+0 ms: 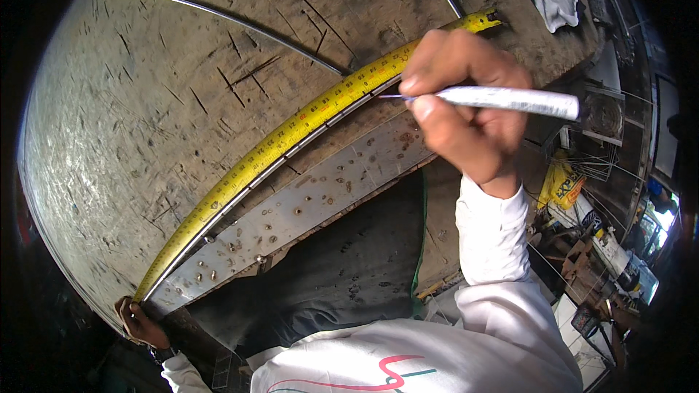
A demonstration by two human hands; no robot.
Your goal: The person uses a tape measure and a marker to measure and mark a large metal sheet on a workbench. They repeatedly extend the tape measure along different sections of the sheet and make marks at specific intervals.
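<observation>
Ample tabletop (pixel 145 102) beyond the yellow tape (pixel 285 133)

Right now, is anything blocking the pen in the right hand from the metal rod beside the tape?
Nothing visible: the white pen has its tip close by the thin metal rod; the yellow tape measure lies along the rod's far side.

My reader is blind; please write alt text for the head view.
A right hand holds a white marker beside a thin metal rod along a yellow measuring tape; the left hand is at the tape's lower-left end.
</observation>
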